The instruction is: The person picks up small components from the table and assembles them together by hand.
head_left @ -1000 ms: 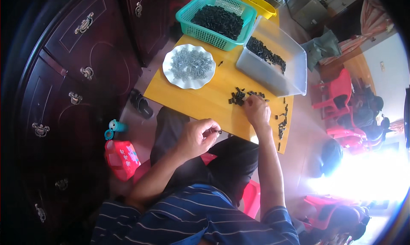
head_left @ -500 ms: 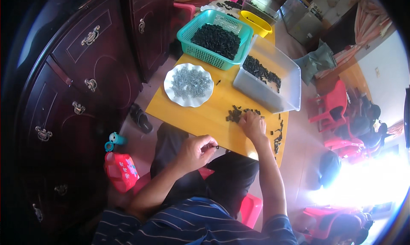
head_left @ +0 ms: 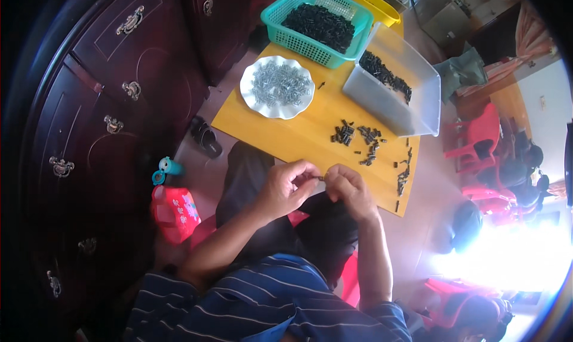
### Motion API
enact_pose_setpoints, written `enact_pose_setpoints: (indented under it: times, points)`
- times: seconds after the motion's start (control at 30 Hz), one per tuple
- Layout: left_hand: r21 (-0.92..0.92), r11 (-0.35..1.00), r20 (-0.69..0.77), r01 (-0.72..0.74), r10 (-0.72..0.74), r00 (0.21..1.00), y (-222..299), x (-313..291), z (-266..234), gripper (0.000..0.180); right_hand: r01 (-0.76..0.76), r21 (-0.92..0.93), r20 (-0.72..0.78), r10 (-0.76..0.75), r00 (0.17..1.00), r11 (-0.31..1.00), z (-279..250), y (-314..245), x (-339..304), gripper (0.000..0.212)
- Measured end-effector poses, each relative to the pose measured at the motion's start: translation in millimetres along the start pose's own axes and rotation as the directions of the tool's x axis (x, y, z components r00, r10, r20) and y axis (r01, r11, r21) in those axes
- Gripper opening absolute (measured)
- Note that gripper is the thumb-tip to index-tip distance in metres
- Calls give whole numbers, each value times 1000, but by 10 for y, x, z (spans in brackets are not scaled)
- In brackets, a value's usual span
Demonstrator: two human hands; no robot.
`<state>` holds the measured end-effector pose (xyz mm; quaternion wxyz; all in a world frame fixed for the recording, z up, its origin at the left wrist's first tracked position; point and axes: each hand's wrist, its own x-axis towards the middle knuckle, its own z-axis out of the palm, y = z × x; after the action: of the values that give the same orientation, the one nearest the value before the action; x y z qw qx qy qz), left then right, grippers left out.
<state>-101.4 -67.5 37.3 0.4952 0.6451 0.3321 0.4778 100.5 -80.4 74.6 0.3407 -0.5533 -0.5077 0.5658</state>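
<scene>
My left hand point(head_left: 289, 190) and my right hand point(head_left: 349, 190) meet just above the table's near edge, fingertips almost touching. A small black part point(head_left: 321, 178) shows between them. The left thumb and forefinger pinch it; the right fingers are curled closed at its other end, and what they hold is hidden. On the yellow wooden table point(head_left: 286, 140) beyond lie loose piles of small black pieces point(head_left: 342, 134). A scalloped white plate point(head_left: 293, 111) full of small clear pieces sits at the left.
Farther back stand a teal basket point(head_left: 298, 42) of black pieces, a translucent bin point(head_left: 382, 110) partly filled with more, and a yellow tub point(head_left: 377, 6). Dark cabinets point(head_left: 89, 157) line the left. A red bag point(head_left: 176, 213) is down beside my left forearm; red chairs point(head_left: 477, 136) stand at right.
My right hand has come back from the pile of black pieces to meet my left. The pile now shows as two clusters. The view has shifted, so the table sits higher.
</scene>
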Motion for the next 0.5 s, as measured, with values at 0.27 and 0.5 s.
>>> enact_pose_setpoints:
  times: [0.27, 0.5]
  points:
    - [-46, 996, -102, -76, 71, 992, -64, -79, 88, 10, 5, 322, 34, -17, 999, 947, 301, 187, -132, 26]
    - [54, 991, -172, -124, 131, 976, 18, -59, 62, 14, 90, 211, -49, -81, 995, 973, 358, 125, -169, 18]
